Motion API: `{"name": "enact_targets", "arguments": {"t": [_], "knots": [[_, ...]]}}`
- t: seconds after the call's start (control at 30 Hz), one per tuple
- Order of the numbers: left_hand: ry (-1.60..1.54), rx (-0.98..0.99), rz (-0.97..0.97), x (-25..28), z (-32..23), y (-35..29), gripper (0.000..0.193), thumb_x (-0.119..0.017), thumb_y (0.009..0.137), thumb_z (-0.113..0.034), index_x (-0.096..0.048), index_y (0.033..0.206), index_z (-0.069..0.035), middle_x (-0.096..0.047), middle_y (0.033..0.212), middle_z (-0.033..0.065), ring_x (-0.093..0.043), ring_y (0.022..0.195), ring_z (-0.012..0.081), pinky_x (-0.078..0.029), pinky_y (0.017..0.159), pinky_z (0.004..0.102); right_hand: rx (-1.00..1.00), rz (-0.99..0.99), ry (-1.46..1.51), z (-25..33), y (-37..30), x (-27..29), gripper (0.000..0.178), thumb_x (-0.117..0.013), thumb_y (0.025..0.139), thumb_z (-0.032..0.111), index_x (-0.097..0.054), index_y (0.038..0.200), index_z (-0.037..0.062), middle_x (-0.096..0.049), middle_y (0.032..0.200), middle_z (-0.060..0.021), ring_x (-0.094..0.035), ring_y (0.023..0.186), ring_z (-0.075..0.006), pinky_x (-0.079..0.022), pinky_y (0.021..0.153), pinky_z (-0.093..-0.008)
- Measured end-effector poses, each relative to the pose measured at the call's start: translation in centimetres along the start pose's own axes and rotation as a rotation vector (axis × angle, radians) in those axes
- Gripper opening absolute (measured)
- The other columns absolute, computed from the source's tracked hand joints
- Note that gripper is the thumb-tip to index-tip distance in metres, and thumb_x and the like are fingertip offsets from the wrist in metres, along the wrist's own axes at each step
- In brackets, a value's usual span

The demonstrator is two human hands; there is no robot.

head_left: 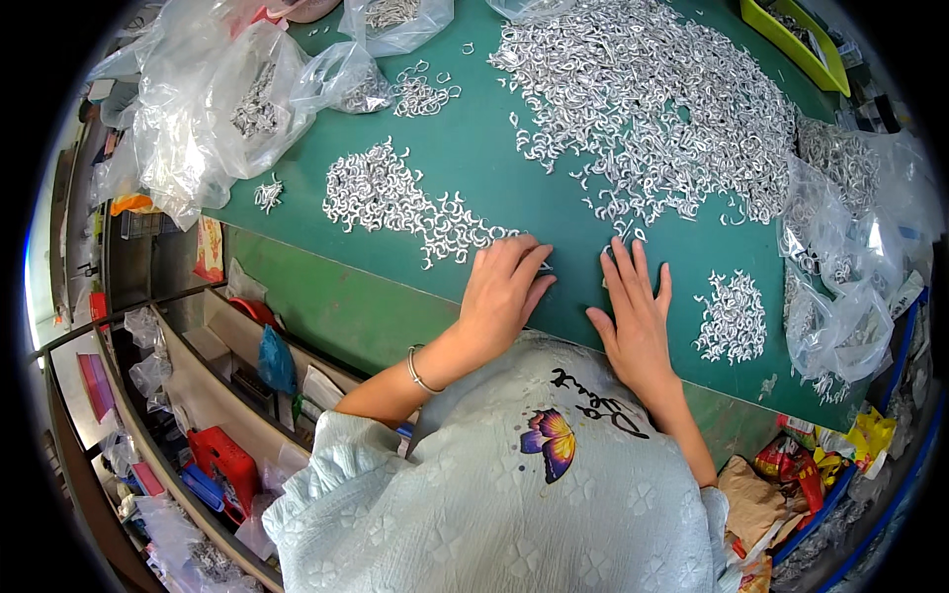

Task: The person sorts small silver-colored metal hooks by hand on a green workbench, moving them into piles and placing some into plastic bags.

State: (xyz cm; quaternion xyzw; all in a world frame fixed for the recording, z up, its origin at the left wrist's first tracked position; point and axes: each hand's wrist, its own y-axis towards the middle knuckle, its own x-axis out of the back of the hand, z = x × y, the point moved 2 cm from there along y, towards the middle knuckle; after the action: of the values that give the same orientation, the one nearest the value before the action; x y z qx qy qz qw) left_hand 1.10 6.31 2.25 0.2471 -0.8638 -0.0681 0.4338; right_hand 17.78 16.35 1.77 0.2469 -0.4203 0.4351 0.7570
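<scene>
My left hand [502, 289] rests low over the green tabletop with its fingers bent and drawn together. A sliver of silver shows by its fingertips, too small to make out. It is at the right end of a pile of small silver crescent-shaped metal pieces [376, 188]. My right hand [635, 314] lies palm down with fingers stretched out and thumb apart. Its fingertips reach loose pieces at the near edge of a much larger heap of the same crescent pieces [652, 99].
A small pile of pieces [732, 316] lies right of my right hand. Clear plastic bags with metal parts stand at the left [198, 109] and right [840, 247]. A yellow-green tray [796, 44] sits at the far right. Below the table's left edge is an open drawer [232, 346].
</scene>
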Motion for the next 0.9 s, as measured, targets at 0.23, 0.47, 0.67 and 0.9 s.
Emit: {"name": "enact_targets", "arguments": {"t": [0.23,0.47,0.67,0.9], "knots": [[0.009,-0.143,0.134,-0.8,1.3,0.3,0.026,-0.071,0.075,0.001,-0.063,0.100,0.000,-0.059,0.098,0.0129,-0.058,0.085,0.0323,-0.049,0.073,0.0409,-0.054,-0.111,0.070,-0.4,-1.4,1.5,0.051,-0.067,0.087,0.019,-0.052,0.132,-0.0002,-0.037,0.150,-0.0158,-0.028,0.143,-0.0367,-0.018,0.112,-0.0590],[0.152,-0.279,0.318,-0.5,0.8,1.7,0.030,-0.067,0.076,0.003,-0.062,0.105,0.001,-0.058,0.099,0.0140,-0.058,0.086,0.0327,-0.050,0.075,0.0394,-0.082,-0.190,0.132,-0.8,-3.3,2.5,0.043,-0.065,0.089,0.022,-0.057,0.125,0.0000,-0.045,0.142,-0.0153,-0.035,0.139,-0.0348,-0.022,0.113,-0.0526],[0.163,-0.327,0.359,-0.4,1.0,2.6,0.032,-0.065,0.077,0.003,-0.060,0.108,0.004,-0.058,0.103,0.0174,-0.057,0.091,0.0349,-0.050,0.077,0.0410,-0.069,-0.272,0.163,-1.8,-4.6,2.5,0.038,-0.065,0.089,0.023,-0.060,0.120,0.0009,-0.050,0.136,-0.0140,-0.041,0.133,-0.0341,-0.029,0.110,-0.0519],[-0.255,-0.536,0.400,-5.1,-8.7,8.2,0.028,-0.070,0.076,0.003,-0.065,0.104,-0.001,-0.063,0.099,0.0142,-0.063,0.087,0.0323,-0.053,0.074,0.0388,0.022,-0.339,0.210,-2.4,-4.7,0.2,0.038,-0.065,0.088,0.024,-0.060,0.118,-0.0001,-0.055,0.126,-0.0156,-0.048,0.126,-0.0351,-0.034,0.106,-0.0509]]}}
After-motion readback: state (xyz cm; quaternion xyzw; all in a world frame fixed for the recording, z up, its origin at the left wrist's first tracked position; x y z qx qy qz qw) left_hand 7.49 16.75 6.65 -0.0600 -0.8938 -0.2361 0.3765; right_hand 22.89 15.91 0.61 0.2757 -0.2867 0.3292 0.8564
